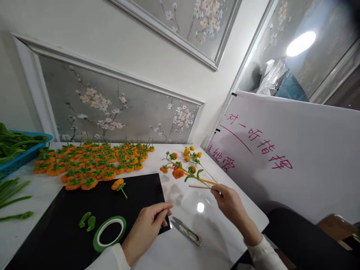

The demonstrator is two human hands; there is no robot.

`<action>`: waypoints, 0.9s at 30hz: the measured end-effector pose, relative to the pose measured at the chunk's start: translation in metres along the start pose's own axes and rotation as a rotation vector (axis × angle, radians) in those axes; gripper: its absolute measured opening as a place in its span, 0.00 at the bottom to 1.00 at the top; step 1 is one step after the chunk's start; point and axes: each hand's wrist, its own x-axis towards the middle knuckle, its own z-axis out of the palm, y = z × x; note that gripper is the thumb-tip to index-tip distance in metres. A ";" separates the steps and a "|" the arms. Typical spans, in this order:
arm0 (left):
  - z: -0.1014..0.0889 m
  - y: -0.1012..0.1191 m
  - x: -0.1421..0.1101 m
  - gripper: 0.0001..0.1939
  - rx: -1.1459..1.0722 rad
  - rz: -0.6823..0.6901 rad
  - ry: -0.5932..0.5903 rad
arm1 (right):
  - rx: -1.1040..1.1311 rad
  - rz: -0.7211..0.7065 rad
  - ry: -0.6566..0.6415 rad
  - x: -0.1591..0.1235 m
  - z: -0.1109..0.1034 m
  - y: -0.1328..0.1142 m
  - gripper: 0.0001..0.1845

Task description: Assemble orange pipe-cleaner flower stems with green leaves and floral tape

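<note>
At the right of the table, my right hand (229, 200) pinches the stem end of a spray of orange fuzzy craft flowers (178, 173) with curled green leaves. The spray lies low over the white tabletop, beside an orange stick (204, 179) and a pale thin stick (198, 186). My left hand (149, 227) hovers at the right edge of a black mat (56, 228), fingers loosely bent, index stretched out, nothing visible in it. Close by are thread snips (187, 231) and a roll of green tape (98, 240). A single orange flower (118, 184) and two small green leaves (87, 221) lie on the mat.
Many orange flower heads with green stems (95, 161) crowd the table's back left. A blue basket (25, 150) of green pieces and loose green stems (14, 198) sit far left. Small yellow-orange flowers (192, 153) lie at the back. A whiteboard (281, 150) stands right.
</note>
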 end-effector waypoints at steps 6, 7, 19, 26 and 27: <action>-0.001 -0.001 0.001 0.19 0.011 -0.022 -0.001 | -0.101 0.176 0.181 0.050 -0.010 0.056 0.16; -0.002 -0.002 0.001 0.19 0.013 -0.022 0.001 | -0.113 0.212 0.192 0.058 -0.008 0.065 0.16; -0.002 -0.009 0.005 0.19 0.050 -0.052 -0.027 | -0.142 0.437 -0.009 0.093 0.026 0.130 0.15; -0.001 -0.008 0.006 0.18 0.070 -0.067 -0.038 | -0.142 0.384 -0.061 0.079 0.042 0.118 0.10; -0.001 -0.008 0.006 0.19 0.072 -0.070 -0.041 | -0.133 0.356 -0.058 0.077 0.044 0.113 0.11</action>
